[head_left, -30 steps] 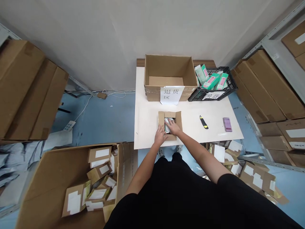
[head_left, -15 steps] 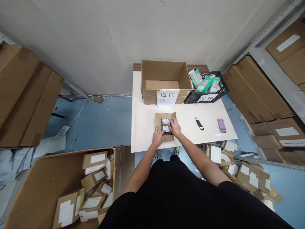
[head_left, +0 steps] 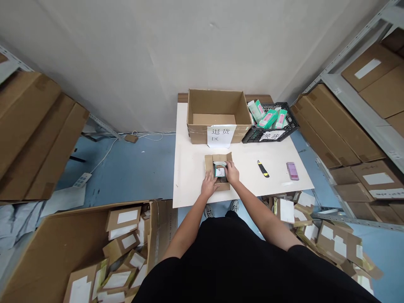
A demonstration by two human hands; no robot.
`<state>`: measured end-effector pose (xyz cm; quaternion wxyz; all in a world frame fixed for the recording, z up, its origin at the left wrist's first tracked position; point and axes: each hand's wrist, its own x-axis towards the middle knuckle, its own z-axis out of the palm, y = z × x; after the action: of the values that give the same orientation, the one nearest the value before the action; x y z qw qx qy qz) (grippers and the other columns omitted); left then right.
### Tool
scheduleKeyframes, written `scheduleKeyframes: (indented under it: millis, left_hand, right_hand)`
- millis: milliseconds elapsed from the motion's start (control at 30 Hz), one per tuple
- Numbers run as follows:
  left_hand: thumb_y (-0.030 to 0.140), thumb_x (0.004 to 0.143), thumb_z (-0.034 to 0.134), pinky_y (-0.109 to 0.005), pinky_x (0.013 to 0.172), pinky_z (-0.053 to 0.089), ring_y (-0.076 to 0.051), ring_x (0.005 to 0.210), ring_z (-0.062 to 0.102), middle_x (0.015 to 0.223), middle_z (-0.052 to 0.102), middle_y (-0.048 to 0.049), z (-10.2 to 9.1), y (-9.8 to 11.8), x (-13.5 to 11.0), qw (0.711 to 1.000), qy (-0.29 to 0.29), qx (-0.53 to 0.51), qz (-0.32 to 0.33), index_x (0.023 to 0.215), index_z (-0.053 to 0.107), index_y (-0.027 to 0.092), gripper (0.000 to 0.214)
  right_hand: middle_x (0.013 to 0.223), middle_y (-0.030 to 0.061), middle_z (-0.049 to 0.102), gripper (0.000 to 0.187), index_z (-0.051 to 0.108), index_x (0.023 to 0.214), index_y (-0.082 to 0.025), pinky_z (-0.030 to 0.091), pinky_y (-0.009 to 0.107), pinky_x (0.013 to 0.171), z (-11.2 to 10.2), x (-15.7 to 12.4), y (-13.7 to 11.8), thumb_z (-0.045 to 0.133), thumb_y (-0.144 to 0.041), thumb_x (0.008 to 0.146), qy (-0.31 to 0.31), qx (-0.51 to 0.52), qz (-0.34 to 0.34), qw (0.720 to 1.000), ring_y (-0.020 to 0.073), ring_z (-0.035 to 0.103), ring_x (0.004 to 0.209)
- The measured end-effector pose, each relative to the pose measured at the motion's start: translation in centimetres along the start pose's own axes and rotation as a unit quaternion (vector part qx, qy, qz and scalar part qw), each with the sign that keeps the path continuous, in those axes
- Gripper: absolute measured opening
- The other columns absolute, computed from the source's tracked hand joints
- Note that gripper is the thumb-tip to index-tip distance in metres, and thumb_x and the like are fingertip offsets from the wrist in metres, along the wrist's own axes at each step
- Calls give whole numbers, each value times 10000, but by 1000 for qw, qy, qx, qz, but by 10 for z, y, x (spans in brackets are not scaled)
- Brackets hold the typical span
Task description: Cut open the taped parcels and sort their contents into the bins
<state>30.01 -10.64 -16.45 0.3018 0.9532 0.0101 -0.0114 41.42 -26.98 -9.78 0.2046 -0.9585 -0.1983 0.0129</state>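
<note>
A small cardboard box [head_left: 224, 186] stands on the table with its flaps open. Inside lie small white-and-green cartons [head_left: 220, 172], partly hidden by my fingers. My left hand [head_left: 208, 184] grips the box's left front side, fingers over the flap and thumb toward the inside. At the right side my right hand [head_left: 232, 172] reaches in with bent fingers, closed at the edge of the upper white piece; its exact hold is partly hidden. To the right, a black-and-yellow utility knife [head_left: 263, 169] lies on the table.
Behind the small box stands a large open carton [head_left: 197, 135] with a paper sign. Beside it, a black plastic crate [head_left: 249, 138] holds several green-and-white boxes. A purple blurred item [head_left: 292, 171] lies at right. Parcels fill a big carton [head_left: 47, 248] at lower left.
The view has tilted slightly upward. Inside the small box, the upper white piece looks more tilted near my right fingers. My left hand stays at the box's left side.
</note>
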Motion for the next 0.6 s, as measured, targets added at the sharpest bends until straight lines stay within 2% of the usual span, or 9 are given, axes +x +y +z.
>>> scheduleKeyframes:
  millis: [67,167,267,367,433,600]
  left_hand:
    - [324,858,841,-568,1316,304,-403,1659,157,1783,245,-164,3,-1,1,1000,2,6,-2,1451,667,184,634]
    - [329,882,811,-598,1308,306,-398,1661,149,1784,236,-164,8,-2,1,1000,9,8,6,1540,583,205,708]
    - [315,896,787,-617,1327,251,-389,1662,144,1774,265,-168,11,-3,1,1000,10,5,22,1546,572,202,694]
    - [297,889,785,-626,1330,236,-390,1663,139,1773,269,-171,13,-3,1,999,8,4,31,1508,605,192,653]
    - [294,892,783,-621,1325,252,-395,1664,131,1773,262,-183,13,-1,0,1000,10,7,28,1463,641,171,601]
    - [298,897,782,-597,1309,294,-384,1666,144,1774,263,-185,11,4,0,1000,16,5,3,1422,668,158,555]
  right_hand:
    - [1549,157,536,491,516,1535,-222,580,404,997,-1,-2,-7,488,-331,1057,-27,-6,1,1000,302,616,1306]
    - [1657,167,415,638,468,1580,-248,551,423,1032,2,-2,-23,609,-490,1007,-87,-28,19,996,334,641,1288]
    - [1738,208,264,736,449,1571,-242,552,453,995,10,5,-41,680,-560,948,-119,-42,89,988,355,676,1225]
    - [1779,261,80,710,473,1502,-188,562,483,949,17,13,-53,718,-491,909,-106,-47,155,981,377,653,1239]
    - [1788,261,11,651,479,1481,-178,565,491,941,18,15,-56,694,-423,918,-95,-48,165,981,385,613,1286]
    - [1805,206,28,507,507,1443,-188,566,480,954,6,5,-54,614,-348,973,-112,-77,125,983,368,594,1296]
